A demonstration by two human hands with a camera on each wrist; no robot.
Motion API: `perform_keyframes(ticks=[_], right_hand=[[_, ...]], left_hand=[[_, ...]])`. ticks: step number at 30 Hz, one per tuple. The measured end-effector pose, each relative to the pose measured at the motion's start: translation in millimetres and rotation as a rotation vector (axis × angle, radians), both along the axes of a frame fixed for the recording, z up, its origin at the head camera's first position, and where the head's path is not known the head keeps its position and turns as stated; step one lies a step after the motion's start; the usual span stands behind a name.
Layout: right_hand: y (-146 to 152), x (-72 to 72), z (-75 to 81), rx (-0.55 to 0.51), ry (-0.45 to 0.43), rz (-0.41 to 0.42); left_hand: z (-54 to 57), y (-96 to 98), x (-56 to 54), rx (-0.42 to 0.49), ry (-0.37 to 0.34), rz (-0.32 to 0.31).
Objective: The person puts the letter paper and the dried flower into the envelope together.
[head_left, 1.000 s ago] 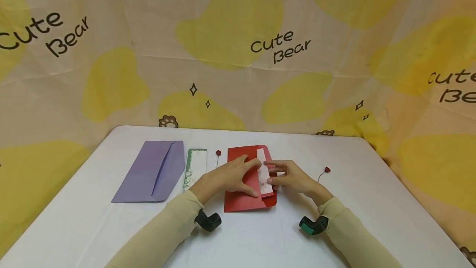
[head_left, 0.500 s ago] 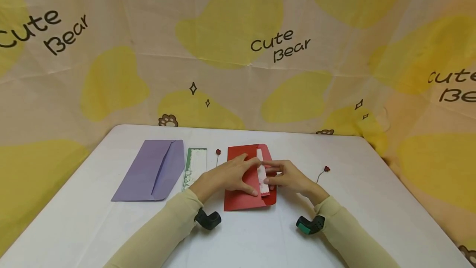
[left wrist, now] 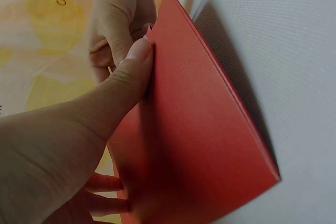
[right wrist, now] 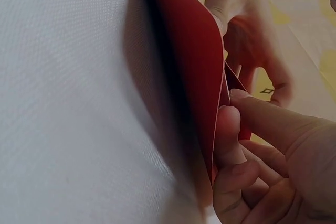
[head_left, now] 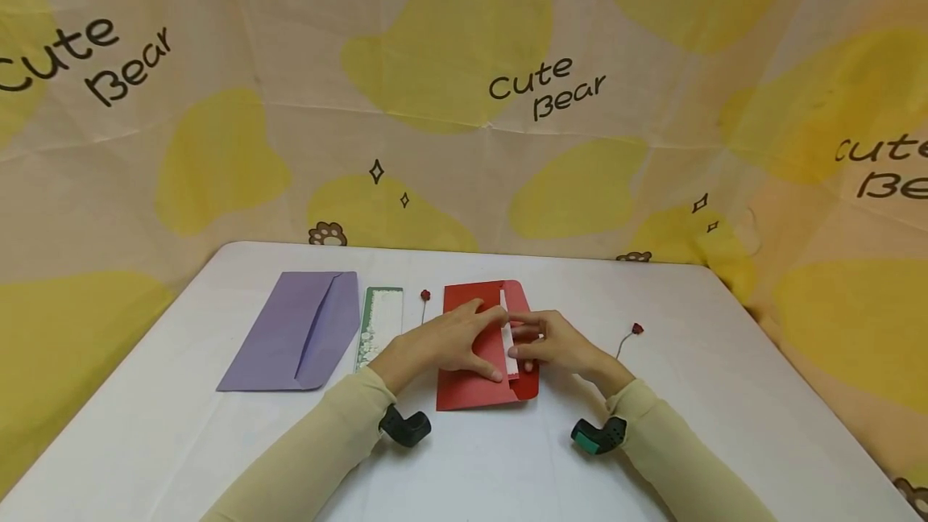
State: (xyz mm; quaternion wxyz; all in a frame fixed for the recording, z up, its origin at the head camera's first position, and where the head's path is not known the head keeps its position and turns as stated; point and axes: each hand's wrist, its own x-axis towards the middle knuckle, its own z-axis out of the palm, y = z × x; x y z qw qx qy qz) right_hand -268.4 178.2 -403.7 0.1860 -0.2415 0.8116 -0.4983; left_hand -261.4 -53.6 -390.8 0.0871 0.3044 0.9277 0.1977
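Two hands at one red envelope (head_left: 464, 395), centre of the frame, on the white table (head_left: 493, 482). Item, left hand (head_left: 453, 341): thumb and bent fingers set wide, holding the envelope near its mouth; in the left wrist view a long edge stands off the table, shadow beneath. Item, right hand (head_left: 561, 345): narrow, thumb and finger pinching the outer edge of the white card (head_left: 511, 365). Card position: seemingly mostly inside the pocket, a slim strip showing at the mouth. Change over the last second: strip narrower, right hand shifted leftward, left hand unmoved; judged as the card sliding deeper, insertion well along but unfinished. Item, flap (head_left: 528, 387): unfolded, at the envelope's right. Unhandled: one purple envelope (head_left: 290, 337), left of frame; one green card (head_left: 386, 312) beside it, lower part behind the left hand; one rose (head_left: 425, 295), left of the red envelope; a second rose (head_left: 637, 329), right of frame.
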Motion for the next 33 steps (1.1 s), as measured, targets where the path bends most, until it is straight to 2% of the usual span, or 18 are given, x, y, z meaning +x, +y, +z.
perform_keyframes(ticks=[7, 14, 19, 33], right_hand=[[-4.6, -1.8, -1.4, -0.004, -0.019, 0.014], [-9.5, -2.9, -2.7, 0.021, 0.025, 0.028], [-13.3, -2.9, -4.4, 0.008, 0.019, 0.035], [-19.9, -1.3, -8.5, -0.001, 0.012, 0.047]], left_hand=[[2.4, -0.6, 2.0, -0.008, -0.019, 0.013], [2.7, -0.1, 2.7, -0.016, -0.005, 0.013], [2.3, -0.1, 3.1, -0.023, 0.003, 0.008], [4.1, 0.1, 4.5, 0.006, 0.001, 0.006]])
